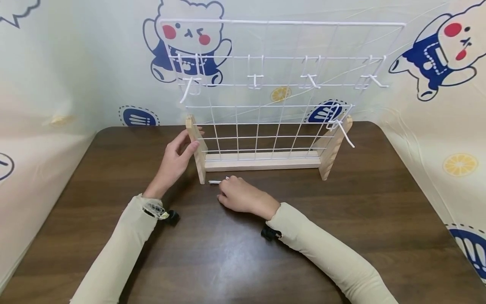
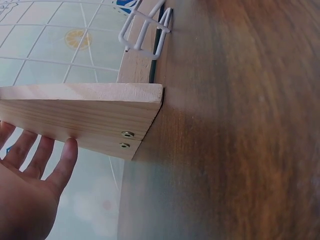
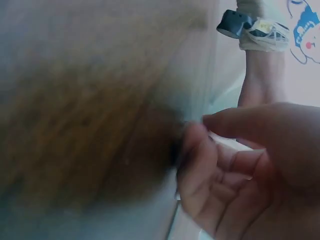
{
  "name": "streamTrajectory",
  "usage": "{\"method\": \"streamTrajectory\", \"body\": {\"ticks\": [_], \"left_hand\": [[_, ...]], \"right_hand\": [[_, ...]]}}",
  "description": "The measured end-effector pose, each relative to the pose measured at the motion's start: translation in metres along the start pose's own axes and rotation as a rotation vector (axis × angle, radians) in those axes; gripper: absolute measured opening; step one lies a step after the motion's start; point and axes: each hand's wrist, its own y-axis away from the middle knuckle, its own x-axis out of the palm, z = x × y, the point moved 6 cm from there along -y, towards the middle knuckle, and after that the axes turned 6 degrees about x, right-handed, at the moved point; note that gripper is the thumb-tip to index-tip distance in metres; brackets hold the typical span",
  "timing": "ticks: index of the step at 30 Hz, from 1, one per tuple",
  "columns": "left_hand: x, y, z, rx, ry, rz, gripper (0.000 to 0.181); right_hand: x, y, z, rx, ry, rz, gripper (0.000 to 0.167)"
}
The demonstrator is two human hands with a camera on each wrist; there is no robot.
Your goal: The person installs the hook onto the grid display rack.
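A white wire grid rack (image 1: 258, 122) stands in a wooden stand with a side panel (image 1: 197, 152) at each end. My left hand (image 1: 176, 158) touches the left panel; in the left wrist view its fairly straight fingers (image 2: 65, 160) rest against the panel's outer face. Low by the base bar (image 1: 262, 162), a white wire hook (image 1: 214, 182) juts out beside my right hand (image 1: 241, 194). The left wrist view shows the hook's bent wire end (image 2: 145, 32) close to the tabletop. My right fingers (image 3: 197, 170) are curled and pinch the hook, hiding most of it; that view is blurred.
Several white hooks (image 1: 255, 78) hang along the grid's upper rows, and another hook (image 1: 341, 128) hangs lower at the right. The brown tabletop (image 1: 228, 261) extends toward me. Behind the rack is a printed curtain (image 1: 95, 63).
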Motion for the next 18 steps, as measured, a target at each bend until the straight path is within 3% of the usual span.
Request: {"method": "streamTrajectory", "body": {"ticks": [4, 11, 18], "left_hand": [[0.0, -0.002, 0.001, -0.006, -0.009, 0.006, 0.039], [0.001, -0.002, 0.002, -0.006, -0.019, 0.017, 0.041], [-0.001, 0.001, 0.002, -0.022, -0.047, 0.017, 0.041]], "right_hand": [[-0.004, 0.003, -0.002, 0.065, 0.112, -0.056, 0.023], [-0.01, 0.004, -0.008, 0.153, 0.193, -0.106, 0.019], [-0.027, 0.004, -0.01, 0.108, 0.111, -0.15, 0.029]]}}
